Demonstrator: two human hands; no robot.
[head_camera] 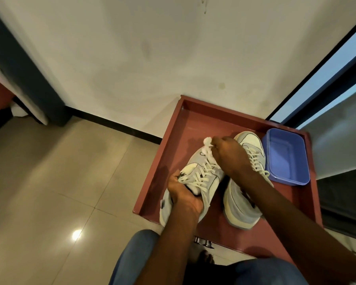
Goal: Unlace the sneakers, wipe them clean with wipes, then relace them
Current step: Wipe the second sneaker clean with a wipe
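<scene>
Two grey-and-cream sneakers lie on a reddish-brown tray-like table (173,140), both laced. The left sneaker (203,173) is tilted, toe pointing away; my left hand (183,194) grips it at the collar and tongue, thumb by the top laces. My right hand (230,155) pinches a crumpled white wipe (207,144) and presses it on the toe area of that sneaker. The right sneaker (253,145) stands flat beside it, partly hidden under my right forearm.
A blue plastic tub (286,157) sits at the table's right edge, close to the right sneaker. A white wall stands behind, a dark-framed glass door at the right, tiled floor at the left. My jeans-clad knees are below the table's near edge.
</scene>
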